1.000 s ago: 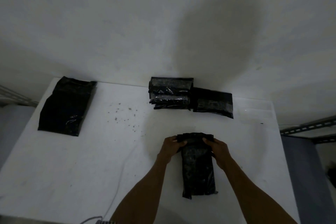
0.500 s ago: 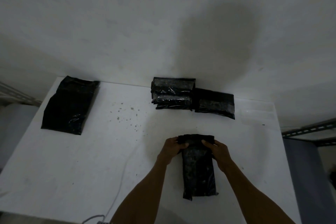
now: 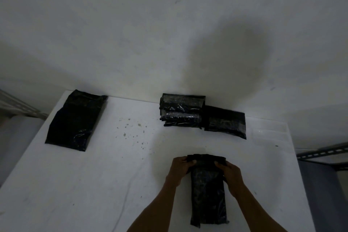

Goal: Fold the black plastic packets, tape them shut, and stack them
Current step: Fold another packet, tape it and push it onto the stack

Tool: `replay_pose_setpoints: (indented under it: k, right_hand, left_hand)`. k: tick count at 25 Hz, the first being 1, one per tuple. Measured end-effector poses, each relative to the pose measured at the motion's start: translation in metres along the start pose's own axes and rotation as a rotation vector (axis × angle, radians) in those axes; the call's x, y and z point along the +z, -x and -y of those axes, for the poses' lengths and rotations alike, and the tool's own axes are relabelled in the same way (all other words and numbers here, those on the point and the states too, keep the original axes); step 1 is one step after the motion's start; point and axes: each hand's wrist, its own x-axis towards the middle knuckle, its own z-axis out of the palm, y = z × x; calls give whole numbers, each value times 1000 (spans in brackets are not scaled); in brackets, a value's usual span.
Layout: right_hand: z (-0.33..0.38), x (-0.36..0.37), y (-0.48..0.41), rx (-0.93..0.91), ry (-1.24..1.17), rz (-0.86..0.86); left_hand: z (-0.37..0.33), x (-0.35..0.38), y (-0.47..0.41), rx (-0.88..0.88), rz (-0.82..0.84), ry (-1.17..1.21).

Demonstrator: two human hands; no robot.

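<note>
Packet [image 3: 207, 190] lies lengthwise on the counter [image 3: 113, 175] near me; my left hand [image 3: 180, 165] and right hand [image 3: 228, 172] each pinch its folded far end (the stack of packets [image 3: 181, 112] sits farther back, by the wall [image 3: 131, 43]).

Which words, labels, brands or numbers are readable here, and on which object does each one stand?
None: no text is readable.
The black packet that the left hand and right hand grip, the stack of taped packets, the single packet beside it and the flat packet at far left show no print.
The white table bears only dark specks.
</note>
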Motion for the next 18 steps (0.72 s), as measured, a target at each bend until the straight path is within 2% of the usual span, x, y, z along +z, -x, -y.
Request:
replay_pose_setpoints:
  k: [8, 15, 18]
  right_hand:
    - [0, -4, -10, -95, 94, -71]
    - [-7, -20, -19, -138, 152, -49]
    - [-7, -24, -19, -82, 119, 39]
  left_hand:
    - [3, -1, -15, 20, -64, -86]
    - [1, -2, -18, 6, -13, -73]
    - [-1, 1, -17, 17, -16, -68]
